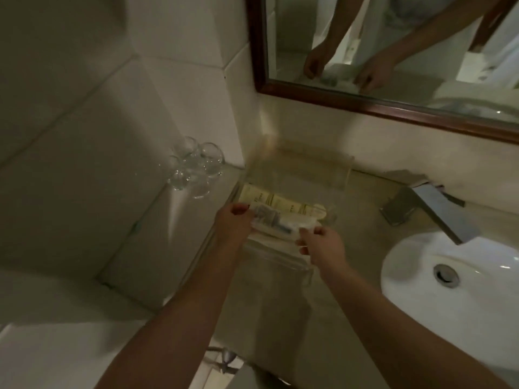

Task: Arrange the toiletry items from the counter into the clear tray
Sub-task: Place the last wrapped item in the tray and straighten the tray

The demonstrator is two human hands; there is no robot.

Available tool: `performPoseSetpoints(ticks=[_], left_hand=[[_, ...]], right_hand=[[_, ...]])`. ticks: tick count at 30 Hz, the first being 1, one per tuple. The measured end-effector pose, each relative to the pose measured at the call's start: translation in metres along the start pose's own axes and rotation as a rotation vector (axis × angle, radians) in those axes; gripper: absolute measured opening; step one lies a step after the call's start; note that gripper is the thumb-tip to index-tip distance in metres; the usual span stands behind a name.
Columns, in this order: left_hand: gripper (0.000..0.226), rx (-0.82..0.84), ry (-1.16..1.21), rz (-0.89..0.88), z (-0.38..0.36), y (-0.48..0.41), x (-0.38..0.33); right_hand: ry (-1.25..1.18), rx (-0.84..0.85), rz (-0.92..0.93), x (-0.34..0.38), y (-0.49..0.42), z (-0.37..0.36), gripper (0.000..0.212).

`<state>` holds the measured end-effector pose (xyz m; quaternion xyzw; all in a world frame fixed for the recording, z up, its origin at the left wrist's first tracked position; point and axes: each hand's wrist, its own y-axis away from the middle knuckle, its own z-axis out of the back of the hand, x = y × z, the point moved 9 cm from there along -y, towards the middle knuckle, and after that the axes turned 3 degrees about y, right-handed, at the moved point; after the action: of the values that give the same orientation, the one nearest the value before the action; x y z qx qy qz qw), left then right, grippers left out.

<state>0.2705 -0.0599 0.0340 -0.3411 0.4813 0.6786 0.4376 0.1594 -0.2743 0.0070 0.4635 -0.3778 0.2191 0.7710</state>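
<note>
A clear tray (pixel 341 175) stands on the beige counter against the back wall. Cream toiletry boxes (pixel 269 202) with printed labels lie in a row along its near part. In front of them a clear plastic-wrapped packet (pixel 280 224) with grey and blue contents is held over the tray's front. My left hand (pixel 231 223) pinches the packet's left end. My right hand (pixel 323 245) pinches its right end. Both forearms reach in from the bottom of the view.
Two upturned glasses (pixel 196 167) stand left of the tray by the tiled wall. A metal faucet (pixel 429 204) and white basin (pixel 455 270) lie to the right. A dark-framed mirror (pixel 365 103) hangs above the counter.
</note>
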Motion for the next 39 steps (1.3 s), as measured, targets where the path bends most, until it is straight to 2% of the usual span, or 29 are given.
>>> performPoseSetpoints(ticks=[8, 14, 19, 27, 33, 36, 39], left_hand=[[0.01, -0.037, -0.391, -0.086, -0.014, -0.056, -0.008], [0.017, -0.092, -0.398, -0.071, -0.022, -0.077, -0.004], [0.01, -0.173, -0.486, -0.103, -0.027, -0.084, -0.007], [0.005, -0.149, -0.625, -0.213, -0.025, -0.085, -0.022], [0.023, -0.124, -0.551, -0.251, 0.002, -0.075, -0.011], [0.019, -0.139, -0.448, -0.216, 0.018, -0.072, 0.004], [0.025, -0.106, -0.376, -0.198, 0.029, -0.059, 0.017]], right_hand=[[0.055, -0.145, -0.109, 0.005, -0.034, -0.015, 0.019], [0.08, -0.243, -0.105, 0.012, -0.056, -0.014, 0.026], [-0.003, -0.274, -0.164, 0.006, -0.06, -0.016, 0.011], [0.069, -0.314, -0.149, 0.007, -0.064, -0.014, 0.018], [0.056, -0.347, -0.165, -0.002, -0.06, -0.004, 0.02], [0.027, -0.351, -0.1, 0.008, -0.053, -0.001, 0.018], [0.01, -0.371, -0.021, 0.015, -0.038, 0.009, 0.018]])
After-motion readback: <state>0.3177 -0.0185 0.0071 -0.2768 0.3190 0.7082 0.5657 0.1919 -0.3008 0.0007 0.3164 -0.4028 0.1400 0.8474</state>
